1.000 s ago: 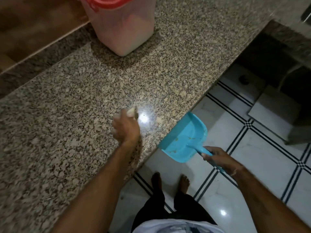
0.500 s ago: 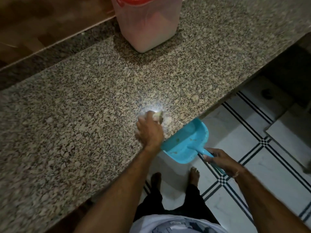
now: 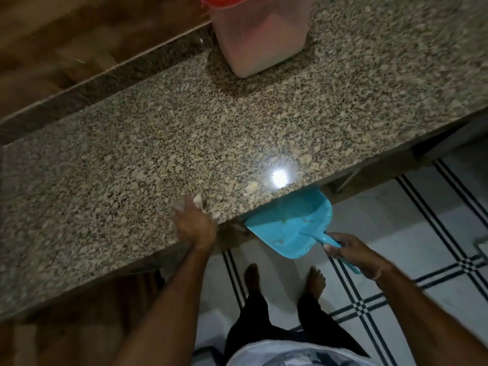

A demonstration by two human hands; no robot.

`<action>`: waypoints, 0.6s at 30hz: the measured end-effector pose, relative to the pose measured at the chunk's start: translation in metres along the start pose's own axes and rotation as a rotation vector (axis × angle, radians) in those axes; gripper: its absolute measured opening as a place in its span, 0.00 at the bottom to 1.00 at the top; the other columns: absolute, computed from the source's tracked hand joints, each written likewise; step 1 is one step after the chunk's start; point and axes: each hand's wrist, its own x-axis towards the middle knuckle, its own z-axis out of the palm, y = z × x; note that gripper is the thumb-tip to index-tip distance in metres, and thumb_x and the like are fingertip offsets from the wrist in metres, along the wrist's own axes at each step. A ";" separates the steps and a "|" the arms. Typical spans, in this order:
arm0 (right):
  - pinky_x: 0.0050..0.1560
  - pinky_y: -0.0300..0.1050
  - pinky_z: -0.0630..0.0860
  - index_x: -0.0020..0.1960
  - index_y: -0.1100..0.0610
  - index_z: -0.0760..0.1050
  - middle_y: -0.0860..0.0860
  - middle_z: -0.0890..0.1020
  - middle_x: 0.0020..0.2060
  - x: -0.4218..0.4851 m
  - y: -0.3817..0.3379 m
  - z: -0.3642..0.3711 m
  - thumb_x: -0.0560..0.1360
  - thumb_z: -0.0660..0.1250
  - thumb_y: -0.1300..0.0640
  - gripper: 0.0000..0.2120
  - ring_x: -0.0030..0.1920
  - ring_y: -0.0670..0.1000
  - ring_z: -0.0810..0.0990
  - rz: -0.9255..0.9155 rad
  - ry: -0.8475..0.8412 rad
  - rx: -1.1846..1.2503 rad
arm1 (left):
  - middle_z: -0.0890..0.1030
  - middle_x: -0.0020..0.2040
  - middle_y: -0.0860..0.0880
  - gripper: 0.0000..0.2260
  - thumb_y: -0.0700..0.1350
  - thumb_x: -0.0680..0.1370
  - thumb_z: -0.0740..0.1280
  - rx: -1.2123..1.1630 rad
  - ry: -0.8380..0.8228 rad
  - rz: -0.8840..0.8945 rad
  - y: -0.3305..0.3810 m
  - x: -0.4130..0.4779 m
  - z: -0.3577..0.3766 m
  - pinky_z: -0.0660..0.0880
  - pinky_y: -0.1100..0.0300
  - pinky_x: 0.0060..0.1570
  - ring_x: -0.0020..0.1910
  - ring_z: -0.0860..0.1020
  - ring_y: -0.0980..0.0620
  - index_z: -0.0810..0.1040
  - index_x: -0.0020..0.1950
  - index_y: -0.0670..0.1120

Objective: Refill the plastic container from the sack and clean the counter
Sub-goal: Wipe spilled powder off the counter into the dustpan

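The plastic container (image 3: 260, 35) with a red lid stands at the back of the speckled granite counter (image 3: 184, 128), pale contents showing through its wall. My left hand (image 3: 194, 223) lies on the counter by its front edge and grips a small pale cloth or sponge (image 3: 198, 199), mostly hidden under the fingers. My right hand (image 3: 351, 250) holds the handle of a blue dustpan (image 3: 290, 225), whose mouth sits just under the counter's edge. A few crumbs lie in the pan. No sack is in view.
White floor tiles (image 3: 409, 247) with dark stripes run below the counter. My bare feet (image 3: 285, 278) stand close to the counter's front. A wooden surface (image 3: 66, 35) lies behind the counter at the upper left. A lamp's glare (image 3: 280, 177) shines on the granite.
My left hand swept with the cloth across the counter to its front edge beside the dustpan. The dustpan has stayed at the edge, now tucked a little further under it.
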 end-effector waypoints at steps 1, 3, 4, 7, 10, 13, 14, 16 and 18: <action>0.48 0.43 0.76 0.54 0.52 0.82 0.46 0.82 0.40 0.000 0.000 -0.005 0.80 0.69 0.62 0.07 0.45 0.49 0.79 -0.002 -0.007 0.003 | 0.75 0.64 0.39 0.18 0.41 0.77 0.70 -0.004 -0.017 0.024 0.017 -0.007 0.006 0.76 0.49 0.51 0.57 0.77 0.40 0.72 0.65 0.49; 0.50 0.42 0.77 0.61 0.54 0.81 0.49 0.83 0.46 -0.002 0.000 -0.014 0.80 0.69 0.63 0.11 0.48 0.49 0.80 -0.004 -0.016 0.006 | 0.74 0.65 0.40 0.21 0.41 0.76 0.70 -0.018 -0.043 0.081 0.053 -0.021 0.018 0.77 0.49 0.52 0.58 0.77 0.39 0.72 0.67 0.51; 0.52 0.42 0.77 0.63 0.55 0.80 0.50 0.83 0.48 -0.003 0.002 -0.018 0.80 0.69 0.63 0.12 0.49 0.49 0.80 -0.004 -0.019 0.012 | 0.74 0.65 0.41 0.21 0.41 0.76 0.69 -0.034 -0.055 0.113 0.070 -0.030 0.025 0.77 0.48 0.53 0.59 0.77 0.39 0.71 0.68 0.51; 0.53 0.43 0.77 0.63 0.57 0.81 0.53 0.83 0.50 -0.005 0.008 -0.025 0.80 0.69 0.63 0.13 0.50 0.50 0.80 0.004 -0.023 0.029 | 0.76 0.63 0.41 0.18 0.41 0.77 0.67 -0.091 -0.092 0.185 0.119 -0.052 0.034 0.76 0.47 0.53 0.59 0.77 0.39 0.72 0.67 0.49; 0.49 0.40 0.75 0.63 0.61 0.80 0.54 0.81 0.47 -0.007 0.013 -0.025 0.80 0.68 0.65 0.12 0.47 0.49 0.78 0.020 -0.002 0.029 | 0.77 0.61 0.39 0.15 0.43 0.80 0.62 -0.132 -0.139 0.254 0.141 -0.051 0.034 0.75 0.45 0.54 0.59 0.76 0.37 0.72 0.66 0.47; 0.47 0.40 0.76 0.62 0.58 0.81 0.53 0.81 0.46 -0.007 0.015 -0.020 0.80 0.69 0.64 0.12 0.45 0.48 0.78 0.021 -0.013 0.026 | 0.79 0.54 0.43 0.10 0.49 0.82 0.56 -0.297 -0.265 0.254 0.128 -0.027 0.033 0.79 0.44 0.49 0.52 0.79 0.40 0.73 0.61 0.53; 0.48 0.41 0.76 0.61 0.55 0.81 0.52 0.82 0.46 -0.006 0.016 -0.019 0.79 0.70 0.63 0.11 0.46 0.48 0.79 0.020 -0.017 0.024 | 0.80 0.53 0.44 0.10 0.52 0.81 0.54 -0.358 -0.309 0.231 0.119 -0.016 0.036 0.80 0.42 0.50 0.51 0.80 0.40 0.73 0.57 0.57; 0.49 0.42 0.77 0.59 0.53 0.82 0.49 0.83 0.45 -0.004 0.018 -0.014 0.79 0.71 0.62 0.10 0.46 0.48 0.80 0.023 -0.023 0.025 | 0.80 0.53 0.45 0.10 0.55 0.79 0.54 -0.389 -0.362 0.234 0.101 -0.001 0.040 0.80 0.35 0.54 0.54 0.80 0.38 0.74 0.51 0.63; 0.49 0.41 0.77 0.60 0.55 0.82 0.48 0.83 0.45 -0.003 0.017 -0.007 0.79 0.71 0.62 0.11 0.46 0.47 0.80 0.019 -0.038 0.036 | 0.78 0.56 0.44 0.09 0.56 0.79 0.55 -0.378 -0.387 0.304 0.097 -0.003 0.040 0.79 0.35 0.55 0.56 0.78 0.40 0.75 0.48 0.65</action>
